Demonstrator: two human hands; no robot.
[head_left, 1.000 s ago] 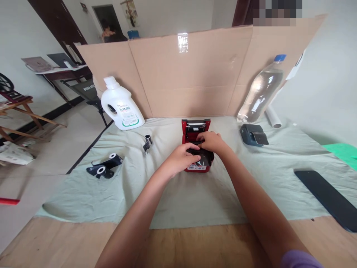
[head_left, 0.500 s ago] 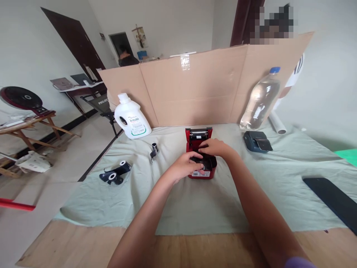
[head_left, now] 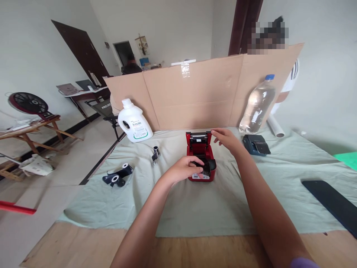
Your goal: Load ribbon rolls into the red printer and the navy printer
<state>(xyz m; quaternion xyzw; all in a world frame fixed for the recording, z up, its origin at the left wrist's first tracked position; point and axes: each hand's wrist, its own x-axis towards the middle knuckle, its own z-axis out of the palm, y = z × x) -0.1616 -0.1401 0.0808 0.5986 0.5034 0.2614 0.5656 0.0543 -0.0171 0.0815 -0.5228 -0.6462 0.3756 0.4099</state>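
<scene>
A small red label printer (head_left: 201, 149) stands with its lid open in the middle of a pale green cloth (head_left: 195, 201). My left hand (head_left: 184, 169) rests on the printer's front left corner, fingers curled over its black inner bay. My right hand (head_left: 225, 137) hovers just above the raised lid's right edge, fingers apart and holding nothing. What lies inside the bay is mostly hidden by my left hand.
A white detergent jug (head_left: 134, 121) and a clear water bottle (head_left: 256, 105) stand against a cardboard screen (head_left: 195, 93). Black ribbon rolls (head_left: 117, 175), a small spool (head_left: 155, 153), a dark blue device (head_left: 256, 144), a white tube (head_left: 275, 126) and a black phone (head_left: 331, 203) lie on the cloth. A person stands behind the screen.
My right hand has lifted off the printer's bay and moved back and right, to the lid's edge. My left hand stays on the printer. The head camera has tilted up.
</scene>
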